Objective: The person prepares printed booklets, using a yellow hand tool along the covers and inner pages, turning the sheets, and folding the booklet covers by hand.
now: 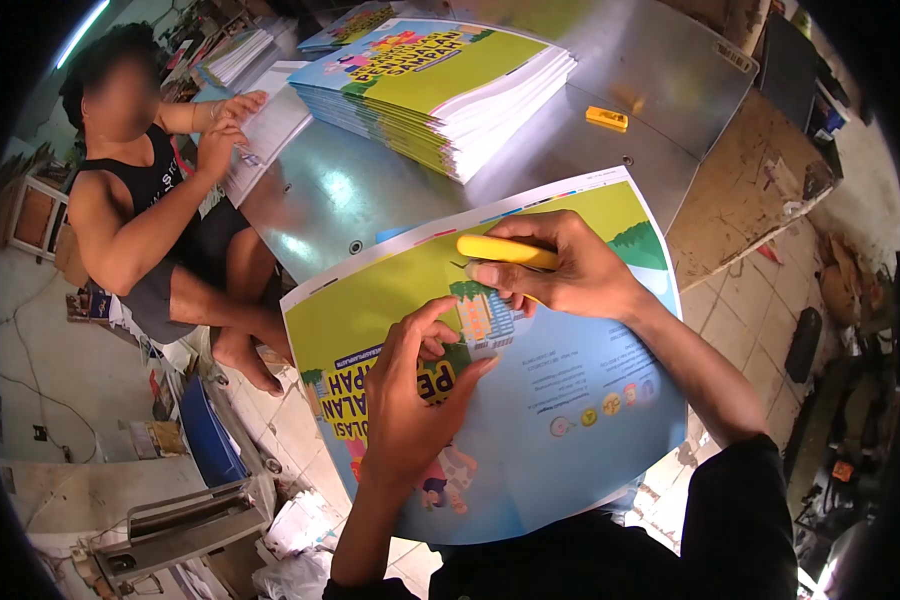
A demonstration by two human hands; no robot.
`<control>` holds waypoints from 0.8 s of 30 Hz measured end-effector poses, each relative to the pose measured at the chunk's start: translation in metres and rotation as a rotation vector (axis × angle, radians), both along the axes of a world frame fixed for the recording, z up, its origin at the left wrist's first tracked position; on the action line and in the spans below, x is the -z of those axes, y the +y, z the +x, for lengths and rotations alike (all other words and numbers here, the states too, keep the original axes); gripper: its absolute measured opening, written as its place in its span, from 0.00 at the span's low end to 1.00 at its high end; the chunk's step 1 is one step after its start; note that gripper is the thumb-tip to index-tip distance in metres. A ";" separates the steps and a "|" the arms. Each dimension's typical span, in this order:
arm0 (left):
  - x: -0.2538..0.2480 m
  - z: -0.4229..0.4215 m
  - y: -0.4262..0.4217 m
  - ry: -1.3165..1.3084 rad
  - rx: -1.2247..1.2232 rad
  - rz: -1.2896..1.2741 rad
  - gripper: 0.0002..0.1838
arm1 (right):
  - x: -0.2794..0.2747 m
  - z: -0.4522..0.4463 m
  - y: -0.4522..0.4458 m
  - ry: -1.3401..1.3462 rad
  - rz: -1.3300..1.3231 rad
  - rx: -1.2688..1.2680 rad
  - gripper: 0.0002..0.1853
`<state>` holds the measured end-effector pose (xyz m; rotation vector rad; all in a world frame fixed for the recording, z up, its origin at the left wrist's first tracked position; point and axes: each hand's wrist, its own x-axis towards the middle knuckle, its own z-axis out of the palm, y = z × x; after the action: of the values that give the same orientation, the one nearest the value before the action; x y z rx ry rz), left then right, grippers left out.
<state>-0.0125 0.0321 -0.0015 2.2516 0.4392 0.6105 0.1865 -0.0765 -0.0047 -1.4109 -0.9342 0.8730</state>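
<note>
A large printed cover sheet, green and blue with upside-down lettering and small drawings, lies spread in front of me over my lap. My right hand is closed around a yellow hand-held stapler, above the middle of the sheet near its printed building. Part of the stapler is hidden by the fingers. To the lower left, my left hand is over the lettering, thumb and fingers apart and nothing between them. Whether its fingertips touch the paper I cannot tell.
A thick stack of matching booklets stands on the metal table. Right of it lies a small yellow box. At the left, a seated person handles white paper sheets. Clutter lines the floor at right.
</note>
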 end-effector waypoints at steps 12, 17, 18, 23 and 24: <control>-0.012 0.007 0.039 0.006 0.390 0.216 0.15 | 0.000 0.000 0.001 0.006 0.010 -0.010 0.17; 0.000 0.015 0.050 -0.025 0.393 0.093 0.15 | 0.003 0.001 0.002 -0.014 0.032 -0.001 0.18; 0.001 0.015 0.050 -0.029 0.388 0.105 0.15 | 0.003 0.001 0.001 -0.015 0.030 -0.001 0.18; 0.007 0.012 0.037 -0.008 0.331 -0.028 0.14 | 0.003 -0.001 0.002 0.022 0.045 0.015 0.16; 0.008 0.011 0.036 -0.045 0.309 -0.128 0.14 | 0.003 -0.001 0.003 0.037 0.044 0.009 0.15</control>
<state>-0.0018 0.0681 -0.0099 2.1220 0.1000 0.4570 0.1859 -0.0735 -0.0082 -1.3560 -0.9137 0.8637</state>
